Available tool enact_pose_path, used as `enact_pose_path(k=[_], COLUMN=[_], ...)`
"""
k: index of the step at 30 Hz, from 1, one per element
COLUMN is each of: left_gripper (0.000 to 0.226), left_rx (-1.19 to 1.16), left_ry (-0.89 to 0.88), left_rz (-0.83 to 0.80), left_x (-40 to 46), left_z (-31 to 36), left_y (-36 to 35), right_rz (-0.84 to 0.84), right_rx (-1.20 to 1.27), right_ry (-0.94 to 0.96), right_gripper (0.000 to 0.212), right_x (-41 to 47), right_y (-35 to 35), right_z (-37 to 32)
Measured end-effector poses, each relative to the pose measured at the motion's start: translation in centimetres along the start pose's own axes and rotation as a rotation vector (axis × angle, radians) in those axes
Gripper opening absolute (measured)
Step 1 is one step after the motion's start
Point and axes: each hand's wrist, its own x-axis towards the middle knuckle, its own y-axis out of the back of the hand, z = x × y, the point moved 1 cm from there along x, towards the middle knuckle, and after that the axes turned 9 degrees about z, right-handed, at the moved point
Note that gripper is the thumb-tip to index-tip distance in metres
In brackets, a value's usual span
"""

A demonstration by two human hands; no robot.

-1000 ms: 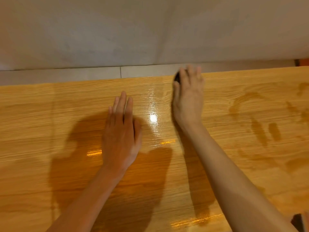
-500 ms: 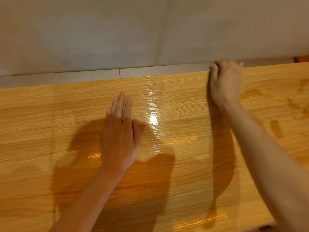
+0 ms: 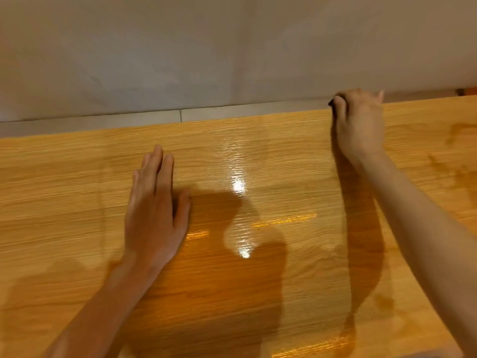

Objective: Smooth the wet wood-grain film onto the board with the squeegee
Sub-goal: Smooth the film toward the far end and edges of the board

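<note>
The wood-grain film point(image 3: 258, 156) covers the board and shines wet around its middle. My left hand point(image 3: 154, 210) lies flat on the film at centre left, fingers straight and together, pointing away from me. My right hand point(image 3: 360, 125) is at the board's far edge on the right, fingers curled over a dark squeegee point(image 3: 333, 102). Only a small black corner of the squeegee shows beside my fingers; the rest is hidden under the hand.
A grey wall point(image 3: 232, 47) rises just behind the board, with a strip of pale floor tile point(image 3: 129, 122) between them. Darker wet patches point(image 3: 459, 151) mark the film at the right. My shadow falls across the near middle.
My right hand has slid with the squeegee to the right along the far edge of the board. My left hand has stayed flat in the same place.
</note>
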Motion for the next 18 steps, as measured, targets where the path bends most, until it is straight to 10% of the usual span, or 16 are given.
enact_pose_path(k=[7,18], left_gripper=[0.057,0.057], left_rx=[-0.11,-0.029], left_ry=[-0.149,-0.153], left_rz=[-0.054,-0.035], left_x=[-0.1,-0.1], left_z=[11.1,11.6], left_y=[-5.1,-6.8], right_rz=[0.008,-0.056], right_rx=[0.284,0.147], right_ry=[0.265,-0.053], right_gripper=[0.024,0.045], right_x=[-3.9,1.0], right_y=[-2.0,0.9], right_z=[-11.0,4.8])
